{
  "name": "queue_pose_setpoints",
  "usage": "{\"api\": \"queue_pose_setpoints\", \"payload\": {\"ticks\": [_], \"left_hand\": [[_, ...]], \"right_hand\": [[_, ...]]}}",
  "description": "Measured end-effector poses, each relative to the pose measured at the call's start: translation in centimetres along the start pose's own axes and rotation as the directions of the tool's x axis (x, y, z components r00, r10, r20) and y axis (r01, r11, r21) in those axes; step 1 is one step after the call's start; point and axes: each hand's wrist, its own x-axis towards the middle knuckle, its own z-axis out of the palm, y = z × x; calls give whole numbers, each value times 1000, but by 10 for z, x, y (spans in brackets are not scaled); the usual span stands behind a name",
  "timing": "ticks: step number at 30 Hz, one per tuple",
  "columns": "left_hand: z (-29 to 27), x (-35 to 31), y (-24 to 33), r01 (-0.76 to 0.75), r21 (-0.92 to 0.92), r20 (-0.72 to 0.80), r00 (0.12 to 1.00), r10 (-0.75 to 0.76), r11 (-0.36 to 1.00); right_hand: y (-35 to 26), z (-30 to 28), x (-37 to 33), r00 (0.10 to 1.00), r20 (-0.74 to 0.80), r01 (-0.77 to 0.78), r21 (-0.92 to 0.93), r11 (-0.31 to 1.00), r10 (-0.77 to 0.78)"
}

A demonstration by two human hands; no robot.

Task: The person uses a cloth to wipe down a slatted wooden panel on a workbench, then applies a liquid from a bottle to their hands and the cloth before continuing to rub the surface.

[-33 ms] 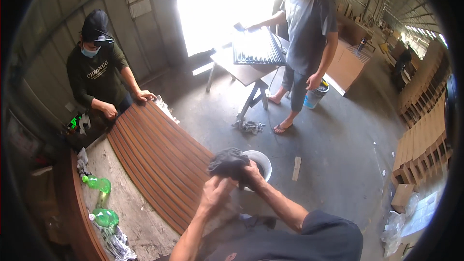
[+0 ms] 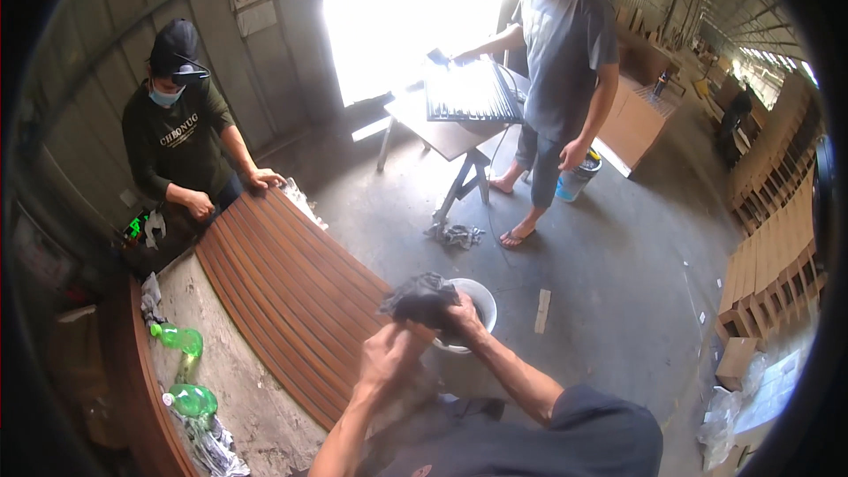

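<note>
Head view: the dark cloth (image 2: 420, 297) is held clear of the surfaces, bunched between the person's two hands at the near right end of the brown slatted panel (image 2: 291, 274). The left hand (image 2: 389, 353) is closed, its fingers curled against the near edge of the cloth, though their tips are hidden; the right hand (image 2: 463, 320) wraps the opposite side with no gap showing. Gripping from two sides probably keeps the loose folds in one wad. The panel lies flat on the pale worktable (image 2: 261, 397), which seems to bear its length, while a co-worker (image 2: 181, 150) touches its far edge, perhaps to steady it. Two green bottles (image 2: 193, 399) and crumpled sheeting (image 2: 216, 452) sit along the table's left side, apparently out of the panel's way. Cloth and hands cover part of the white bucket (image 2: 482, 302) and the panel's near corner. Farther off, a second co-worker (image 2: 565, 53) stands by a trestle table (image 2: 446, 139), and a pale strip (image 2: 542, 311) lies on the floor right of the bucket
</note>
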Motion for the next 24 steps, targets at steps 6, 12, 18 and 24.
{"api": "queue_pose_setpoints", "payload": {"ticks": [6,12,18,24], "left_hand": [[-64,5,-158,174,586,-473,867,159,791],[-62,15,-172,267,736,-463,869,174,622],[-64,8,-166,270,715,-450,884,128,645],[-62,11,-155,282,709,-417,907,62,646]], "right_hand": [[14,-47,43,928,214,359,-735,575,-306],[43,-28,94,930,368,257,-604,754,-23],[53,20,168,856,468,58,-510,858,220],[90,111,346,704,662,709,-632,311,-257]]}}
